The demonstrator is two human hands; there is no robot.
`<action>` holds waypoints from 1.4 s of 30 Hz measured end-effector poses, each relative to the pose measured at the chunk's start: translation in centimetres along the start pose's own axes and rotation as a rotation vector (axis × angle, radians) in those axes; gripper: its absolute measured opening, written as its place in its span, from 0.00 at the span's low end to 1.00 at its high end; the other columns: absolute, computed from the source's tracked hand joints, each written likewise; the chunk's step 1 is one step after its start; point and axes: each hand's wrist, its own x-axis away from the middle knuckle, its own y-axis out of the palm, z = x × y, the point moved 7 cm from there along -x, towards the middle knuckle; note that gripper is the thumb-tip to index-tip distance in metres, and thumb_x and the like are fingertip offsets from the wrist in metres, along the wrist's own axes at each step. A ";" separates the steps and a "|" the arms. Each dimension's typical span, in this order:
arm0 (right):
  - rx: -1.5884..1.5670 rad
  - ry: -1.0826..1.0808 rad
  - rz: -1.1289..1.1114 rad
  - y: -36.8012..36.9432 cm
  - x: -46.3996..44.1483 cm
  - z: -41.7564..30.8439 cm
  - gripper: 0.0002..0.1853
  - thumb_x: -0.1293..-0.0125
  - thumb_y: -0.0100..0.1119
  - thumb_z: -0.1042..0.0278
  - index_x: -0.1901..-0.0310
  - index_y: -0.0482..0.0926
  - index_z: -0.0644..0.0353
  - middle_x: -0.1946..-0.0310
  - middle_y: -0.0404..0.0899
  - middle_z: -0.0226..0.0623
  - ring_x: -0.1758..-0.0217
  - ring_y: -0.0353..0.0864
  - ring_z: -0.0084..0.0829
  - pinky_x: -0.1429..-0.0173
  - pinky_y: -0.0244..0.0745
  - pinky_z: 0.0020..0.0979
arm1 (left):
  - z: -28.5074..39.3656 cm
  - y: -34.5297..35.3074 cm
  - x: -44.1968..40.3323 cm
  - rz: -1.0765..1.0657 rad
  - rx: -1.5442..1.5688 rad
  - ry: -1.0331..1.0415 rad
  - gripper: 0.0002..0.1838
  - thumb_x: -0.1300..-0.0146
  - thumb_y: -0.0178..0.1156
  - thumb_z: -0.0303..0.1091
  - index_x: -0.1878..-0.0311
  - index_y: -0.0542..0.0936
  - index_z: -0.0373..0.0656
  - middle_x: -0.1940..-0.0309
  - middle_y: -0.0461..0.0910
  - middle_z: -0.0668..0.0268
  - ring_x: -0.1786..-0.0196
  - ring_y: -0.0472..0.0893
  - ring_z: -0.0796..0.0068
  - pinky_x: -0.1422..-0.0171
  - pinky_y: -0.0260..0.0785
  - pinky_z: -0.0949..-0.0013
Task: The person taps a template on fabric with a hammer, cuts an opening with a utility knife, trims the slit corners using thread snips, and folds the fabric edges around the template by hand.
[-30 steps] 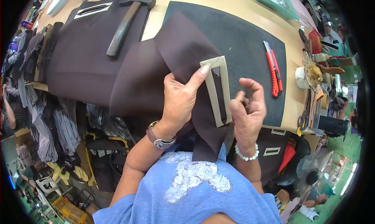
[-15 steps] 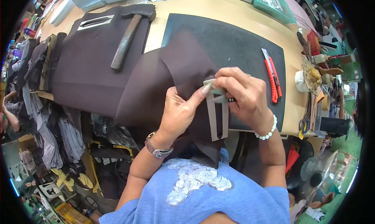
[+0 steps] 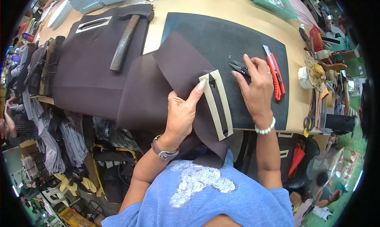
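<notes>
My left hand [image 3: 180,114] is closed on a dark brown piece of fabric [image 3: 144,90], its thumb pressing the top corner of a cream rectangular border [image 3: 214,110]. That border surrounds a long slit opening in the cloth. Over the black mat [image 3: 198,33], my right hand [image 3: 257,84] has small black thread snips [image 3: 239,67] between thumb and fingers, blades pointing left. Whether the snips also touch the mat, I cannot tell. To the right of that hand lies a red utility knife [image 3: 274,70] with its blade out.
A wooden-handled hammer [image 3: 125,43] rests on another brown fabric piece [image 3: 89,64] with a similar cream-bordered slit. Along the right table edge stand a white pot [image 3: 304,77] and yellow-handled scissors [image 3: 308,126]. A green basket [image 3: 275,3] and blue-grey containers [image 3: 99,0] sit at the back.
My right hand has moved away from the cream border to the right, over the mat, bringing the snips into clear view. My left hand keeps hold of the fabric, and the border is now uncovered.
</notes>
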 end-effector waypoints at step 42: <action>-0.262 -0.150 -0.120 -1.1 8.3 -7.2 0.17 0.45 0.62 0.80 0.52 0.78 0.67 0.63 0.83 0.39 0.61 0.82 0.34 0.57 0.78 0.33 | 4.2 1.4 -5.3 -1.179 -1.444 0.547 0.07 0.47 0.66 0.35 0.66 0.85 0.46 0.70 0.75 0.71 0.60 0.74 0.71 0.43 0.61 0.63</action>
